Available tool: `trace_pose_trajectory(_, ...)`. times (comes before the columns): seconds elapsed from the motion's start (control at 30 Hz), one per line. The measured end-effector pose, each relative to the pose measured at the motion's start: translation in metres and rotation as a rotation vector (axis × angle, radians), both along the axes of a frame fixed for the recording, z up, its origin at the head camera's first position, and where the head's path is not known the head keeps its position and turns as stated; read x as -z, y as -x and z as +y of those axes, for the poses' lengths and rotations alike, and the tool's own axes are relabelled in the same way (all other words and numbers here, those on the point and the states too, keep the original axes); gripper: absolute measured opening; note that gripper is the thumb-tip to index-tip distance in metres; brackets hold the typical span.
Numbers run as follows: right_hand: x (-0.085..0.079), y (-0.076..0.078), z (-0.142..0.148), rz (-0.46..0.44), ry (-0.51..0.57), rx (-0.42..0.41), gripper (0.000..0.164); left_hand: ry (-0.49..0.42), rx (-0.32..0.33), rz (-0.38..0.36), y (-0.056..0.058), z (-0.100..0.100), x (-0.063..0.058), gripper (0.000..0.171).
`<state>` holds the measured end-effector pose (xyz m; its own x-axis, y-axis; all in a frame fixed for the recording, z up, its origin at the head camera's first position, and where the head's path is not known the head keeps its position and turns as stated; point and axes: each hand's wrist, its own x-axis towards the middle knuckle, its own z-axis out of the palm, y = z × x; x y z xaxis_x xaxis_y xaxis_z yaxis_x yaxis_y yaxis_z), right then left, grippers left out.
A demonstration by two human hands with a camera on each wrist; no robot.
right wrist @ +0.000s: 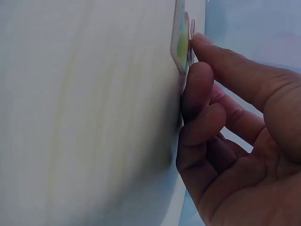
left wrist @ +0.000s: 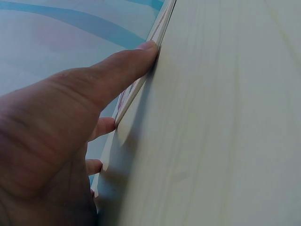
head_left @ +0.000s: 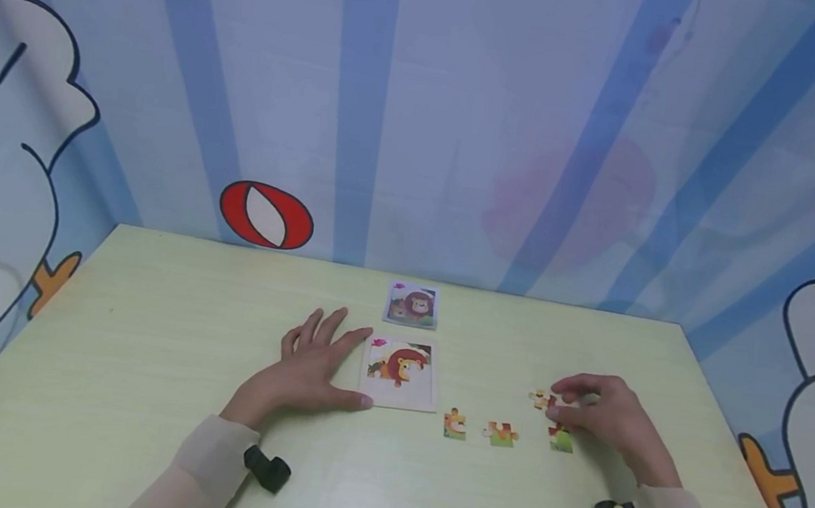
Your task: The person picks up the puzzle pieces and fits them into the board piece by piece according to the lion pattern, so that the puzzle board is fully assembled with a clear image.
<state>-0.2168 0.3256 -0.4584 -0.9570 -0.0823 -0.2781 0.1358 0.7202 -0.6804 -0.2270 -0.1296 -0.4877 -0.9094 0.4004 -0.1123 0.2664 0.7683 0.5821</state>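
Note:
A square puzzle board (head_left: 410, 393) with a partly filled lion picture lies flat on the table. My left hand (head_left: 311, 369) rests at its left side with fingers spread, the index fingertip at the far corner and the thumb at the near one. In the left wrist view the thumb (left wrist: 127, 63) touches the board's edge. To the right, my right hand (head_left: 604, 410) pinches a jigsaw piece (head_left: 540, 399) between thumb and index finger, low over the table. A green jigsaw piece (head_left: 561, 439) lies just below that hand, partly covered by it in the head view.
Two more loose jigsaw pieces, one orange and green (head_left: 455, 424) and one wider (head_left: 502, 434), lie between board and right hand. Behind the board is a lion picture card (head_left: 412, 305). A printed blue curtain (head_left: 430, 122) stands along the table's (head_left: 143, 324) far edge.

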Motion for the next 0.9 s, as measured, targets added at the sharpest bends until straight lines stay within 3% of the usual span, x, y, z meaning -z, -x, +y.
trace_pose_trajectory(0.23,0.002,0.0,-0.002,0.0,0.025,0.004,0.042,0.034,0.001,-0.008,0.001,0.001,-0.002,0.103)
trace_pose_trajectory(0.63,0.004,0.0,-0.005,0.04,0.011,0.027,0.027,-0.003,-0.003,0.017,0.002,0.0,0.004,0.105)
trace_pose_trajectory(0.77,0.005,0.001,-0.007,0.068,-0.009,0.087,0.024,-0.009,-0.01,0.02,0.003,0.0,0.009,0.104)
trace_pose_trajectory(0.9,0.003,0.003,-0.008,0.039,0.045,0.147,0.024,-0.004,-0.013,0.007,0.004,0.0,0.01,0.104)
